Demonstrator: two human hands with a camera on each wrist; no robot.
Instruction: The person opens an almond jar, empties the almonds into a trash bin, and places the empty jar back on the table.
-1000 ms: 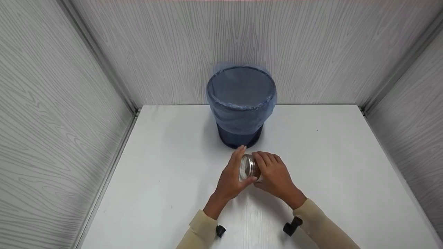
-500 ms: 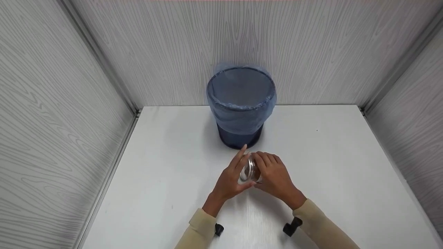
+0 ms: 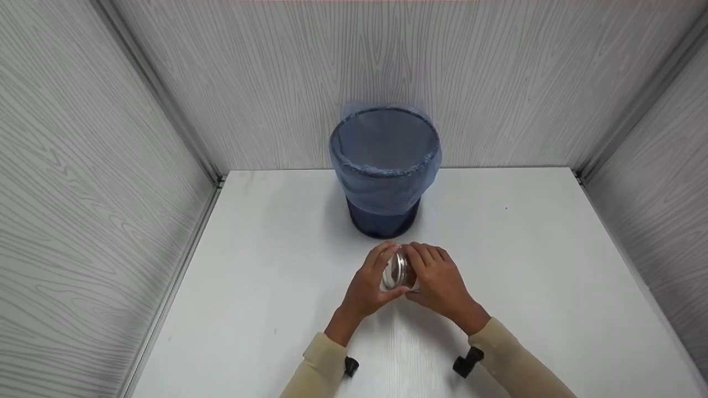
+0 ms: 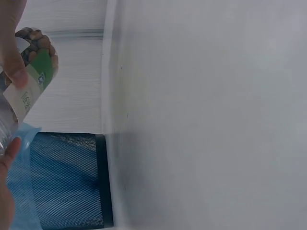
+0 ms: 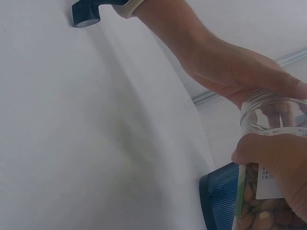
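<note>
A clear jar of brown nuts (image 5: 268, 218) lies tilted between both hands, low in the middle of the head view. My right hand (image 3: 441, 284) grips its body, the thumb lying over the white and green label (image 4: 29, 93). At the jar's clear top end (image 3: 390, 275), my left hand (image 3: 365, 288) curls fingers and thumb round the rim. In the right wrist view the nuts fill the lower part, and the ringed neck shows below the left palm. Part of the jar is hidden by the hands.
Just beyond the hands stands a dark mesh waste bin (image 3: 381, 218) with a blue plastic liner (image 3: 381, 190) folded over its rim. The white table (image 3: 265, 249) is enclosed by pale wood-grain panels (image 3: 276, 83) at the back and sides.
My left fingers have shifted round the jar's end; the forefinger, stretched out half a second ago, is now drawn in against it. The right hand stays in place.
</note>
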